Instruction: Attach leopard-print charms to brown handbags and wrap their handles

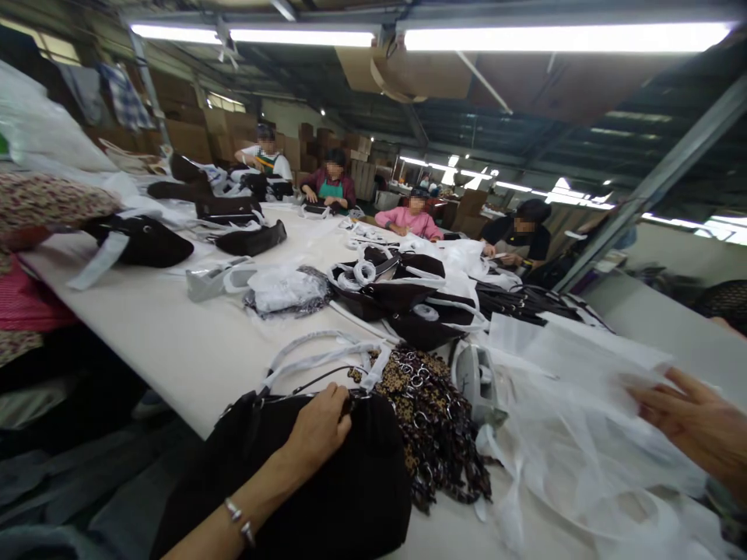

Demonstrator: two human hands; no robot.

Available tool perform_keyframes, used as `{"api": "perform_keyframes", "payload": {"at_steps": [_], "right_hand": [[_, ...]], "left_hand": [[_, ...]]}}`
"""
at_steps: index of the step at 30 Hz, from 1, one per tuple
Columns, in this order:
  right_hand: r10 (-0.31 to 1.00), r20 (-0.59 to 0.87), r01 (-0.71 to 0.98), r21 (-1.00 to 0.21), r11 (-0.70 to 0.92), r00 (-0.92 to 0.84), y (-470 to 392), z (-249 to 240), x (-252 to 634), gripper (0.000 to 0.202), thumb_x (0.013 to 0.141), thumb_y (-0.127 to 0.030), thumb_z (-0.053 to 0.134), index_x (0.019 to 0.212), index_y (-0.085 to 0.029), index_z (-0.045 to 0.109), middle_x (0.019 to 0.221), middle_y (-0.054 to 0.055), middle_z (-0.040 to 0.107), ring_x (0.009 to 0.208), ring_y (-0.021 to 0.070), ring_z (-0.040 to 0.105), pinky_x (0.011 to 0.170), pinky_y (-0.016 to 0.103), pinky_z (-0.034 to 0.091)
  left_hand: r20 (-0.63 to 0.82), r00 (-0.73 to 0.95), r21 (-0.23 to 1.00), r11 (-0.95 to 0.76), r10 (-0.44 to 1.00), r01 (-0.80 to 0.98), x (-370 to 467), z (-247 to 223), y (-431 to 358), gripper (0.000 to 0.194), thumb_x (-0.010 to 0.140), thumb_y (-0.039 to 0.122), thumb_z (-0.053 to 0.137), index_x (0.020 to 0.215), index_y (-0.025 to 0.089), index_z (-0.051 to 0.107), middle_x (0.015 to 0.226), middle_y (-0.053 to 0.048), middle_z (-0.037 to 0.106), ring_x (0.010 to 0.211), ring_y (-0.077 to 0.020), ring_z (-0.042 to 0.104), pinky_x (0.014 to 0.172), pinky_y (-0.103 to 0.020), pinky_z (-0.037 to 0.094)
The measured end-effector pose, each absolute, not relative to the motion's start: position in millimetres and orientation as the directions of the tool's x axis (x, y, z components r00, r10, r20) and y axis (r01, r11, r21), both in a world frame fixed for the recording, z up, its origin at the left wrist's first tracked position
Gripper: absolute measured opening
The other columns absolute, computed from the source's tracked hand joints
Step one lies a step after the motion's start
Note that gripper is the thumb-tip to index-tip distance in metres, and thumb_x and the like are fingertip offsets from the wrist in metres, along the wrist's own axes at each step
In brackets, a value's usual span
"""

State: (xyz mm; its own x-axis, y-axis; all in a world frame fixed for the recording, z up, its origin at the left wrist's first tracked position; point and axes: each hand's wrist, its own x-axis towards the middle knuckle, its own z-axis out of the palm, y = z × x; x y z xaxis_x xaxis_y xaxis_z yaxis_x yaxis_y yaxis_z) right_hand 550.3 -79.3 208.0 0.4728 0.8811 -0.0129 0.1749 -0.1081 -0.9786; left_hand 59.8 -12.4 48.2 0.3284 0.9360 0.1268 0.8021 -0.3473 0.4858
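A large black handbag stands at the near table edge, its raised handles wrapped in white. My left hand, with a bracelet at the wrist, has its fingers curled over the bag's top edge, gripping it. Beside the bag lies a heap of dark and gold chain pieces. At the right, my right hand is at the edge of thin translucent white sheets; its fingers look closed on a sheet, slightly blurred.
More dark bags with white-wrapped handles lie mid-table, near a plastic-wrapped bundle. Black straps lie behind the sheets. Several people sit along the far side. A person's patterned sleeve reaches in at the left. A slanted metal post rises at the right.
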Motion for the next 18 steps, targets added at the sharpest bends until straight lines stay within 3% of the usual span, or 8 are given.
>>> {"api": "perform_keyframes", "payload": {"at_steps": [2, 4, 7, 10, 13, 15, 18], "right_hand": [[0.857, -0.041, 0.11, -0.987, -0.114, 0.514, -78, 216, 514, 0.032, 0.063, -0.024, 0.082, 0.091, -0.036, 0.071, 0.107, 0.014, 0.07, 0.072, 0.0166, 0.067, 0.059, 0.032, 0.051], [0.883, -0.114, 0.0, -0.992, -0.128, 0.455, -78, 218, 465, 0.039, 0.061, -0.023, 0.084, 0.096, -0.032, 0.071, 0.109, 0.013, 0.07, 0.073, 0.0175, 0.067, 0.06, 0.029, 0.055], [0.936, -0.272, -0.101, -0.962, -0.255, 0.225, -81, 198, 382, 0.042, 0.06, -0.028, 0.087, 0.097, -0.021, 0.069, 0.088, 0.006, 0.072, 0.063, 0.0154, 0.065, 0.054, 0.026, 0.057], [0.872, -0.479, -0.107, -0.866, -0.488, -0.104, -91, 156, 312, 0.037, 0.067, -0.037, 0.082, 0.091, -0.015, 0.067, 0.068, 0.001, 0.065, 0.045, 0.0096, 0.054, 0.038, 0.021, 0.049], [0.748, -0.583, -0.023, -0.784, -0.621, -0.318, -102, 118, 274, 0.04, 0.066, -0.037, 0.079, 0.095, -0.014, 0.064, 0.067, 0.0, 0.063, 0.048, 0.0108, 0.056, 0.041, 0.023, 0.052], [0.71, -0.592, 0.099, -0.789, -0.606, -0.382, -103, 106, 266, 0.046, 0.067, -0.04, 0.077, 0.103, -0.015, 0.064, 0.075, 0.003, 0.066, 0.056, 0.0142, 0.061, 0.045, 0.025, 0.053], [0.812, -0.533, 0.359, -0.825, -0.436, -0.237, -90, 106, 268, 0.056, 0.068, -0.043, 0.074, 0.116, -0.016, 0.062, 0.092, 0.01, 0.069, 0.073, 0.0221, 0.067, 0.055, 0.031, 0.056]], "left_hand": [[-0.044, 0.3, 0.702, -0.184, 0.953, 0.688, 54, 57, -8, 0.014, 0.08, 0.018, 0.048, 0.092, 0.018, 0.055, 0.084, -0.004, 0.064, 0.073, -0.0178, 0.064, 0.067, -0.028, 0.051], [-0.234, 0.352, 0.846, 0.012, 0.906, 0.533, 46, 63, -5, 0.019, 0.079, 0.023, 0.05, 0.096, 0.018, 0.053, 0.076, -0.001, 0.065, 0.051, -0.0132, 0.059, 0.047, -0.023, 0.045], [-0.327, 0.442, 0.904, 0.14, 0.836, 0.405, 31, 66, -2, 0.026, 0.076, 0.031, 0.054, 0.097, 0.017, 0.054, 0.079, -0.001, 0.068, 0.036, -0.008, 0.047, 0.034, -0.019, 0.031], [-0.331, 0.457, 0.901, 0.132, 0.826, 0.414, 17, 67, -1, 0.024, 0.076, 0.034, 0.053, 0.091, 0.016, 0.058, 0.062, 0.002, 0.062, 0.035, -0.0072, 0.04, 0.034, -0.018, 0.026], [-0.308, 0.458, 0.902, 0.104, 0.834, 0.418, 13, 70, 1, 0.02, 0.075, 0.032, 0.052, 0.084, 0.016, 0.059, 0.049, 0.006, 0.048, 0.037, -0.0085, 0.04, 0.037, -0.018, 0.026], [-0.283, 0.463, 0.905, 0.074, 0.84, 0.419, 16, 71, 2, 0.016, 0.074, 0.03, 0.055, 0.079, 0.016, 0.059, 0.05, 0.005, 0.049, 0.04, -0.0094, 0.043, 0.039, -0.019, 0.03], [-0.226, 0.486, 0.91, 0.005, 0.844, 0.415, 23, 71, 0, 0.015, 0.073, 0.029, 0.058, 0.077, 0.015, 0.062, 0.058, 0.002, 0.059, 0.046, -0.0116, 0.05, 0.045, -0.021, 0.036]]}}
